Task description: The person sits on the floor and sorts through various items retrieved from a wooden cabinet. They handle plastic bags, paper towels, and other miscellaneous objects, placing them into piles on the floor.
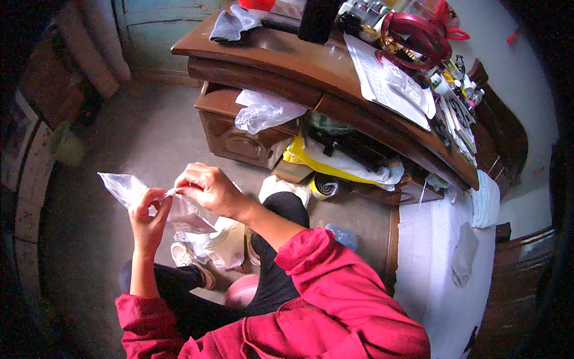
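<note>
A clear plastic bag (122,187) is stretched between my two hands above the floor. My left hand (147,217) pinches it between thumb and forefinger, and one pointed end sticks out past the knuckles. Close by, my right hand (214,190) grips a twisted part of the same plastic; the fingertips of both hands nearly meet there. More of the bag hangs below the right hand, and whether anything is inside cannot be told. Under it, near my shoe (181,255), lie crumpled plastic and a light brown package (228,244).
A brown wooden desk (278,54) stands ahead, crowded with papers (365,67), bottles and a dark red ring-shaped item (415,40). Beneath it are a white plastic bag (269,112), a yellow bag (293,152) and a roll (323,187). A white-covered surface (444,251) is at right.
</note>
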`<action>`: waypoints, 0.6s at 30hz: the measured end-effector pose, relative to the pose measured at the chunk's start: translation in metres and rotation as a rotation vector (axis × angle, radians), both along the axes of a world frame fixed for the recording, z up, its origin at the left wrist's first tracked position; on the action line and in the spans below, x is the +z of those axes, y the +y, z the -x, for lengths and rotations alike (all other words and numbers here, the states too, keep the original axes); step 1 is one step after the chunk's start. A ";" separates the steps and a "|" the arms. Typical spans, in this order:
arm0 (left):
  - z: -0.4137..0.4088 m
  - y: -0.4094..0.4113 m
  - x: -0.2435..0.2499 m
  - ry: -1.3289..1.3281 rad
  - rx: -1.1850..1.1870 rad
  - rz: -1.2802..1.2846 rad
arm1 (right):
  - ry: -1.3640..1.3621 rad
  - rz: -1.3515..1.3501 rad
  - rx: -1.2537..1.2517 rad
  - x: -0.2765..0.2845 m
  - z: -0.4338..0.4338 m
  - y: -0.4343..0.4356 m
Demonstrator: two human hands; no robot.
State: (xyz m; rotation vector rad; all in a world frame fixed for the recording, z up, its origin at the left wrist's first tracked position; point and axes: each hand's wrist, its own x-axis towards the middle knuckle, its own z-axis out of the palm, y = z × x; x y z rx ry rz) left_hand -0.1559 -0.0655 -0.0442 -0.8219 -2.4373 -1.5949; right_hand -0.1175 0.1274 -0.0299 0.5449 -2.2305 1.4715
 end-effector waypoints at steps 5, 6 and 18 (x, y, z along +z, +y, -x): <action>-0.006 0.002 0.003 -0.074 -0.097 -0.077 | 0.061 -0.063 0.021 -0.005 -0.002 -0.007; -0.005 0.001 0.004 -0.054 -0.100 -0.043 | 0.089 -0.083 0.027 -0.006 -0.002 -0.008; 0.000 0.000 0.010 0.364 -0.087 0.230 | 0.207 -0.150 -0.047 -0.010 -0.003 -0.012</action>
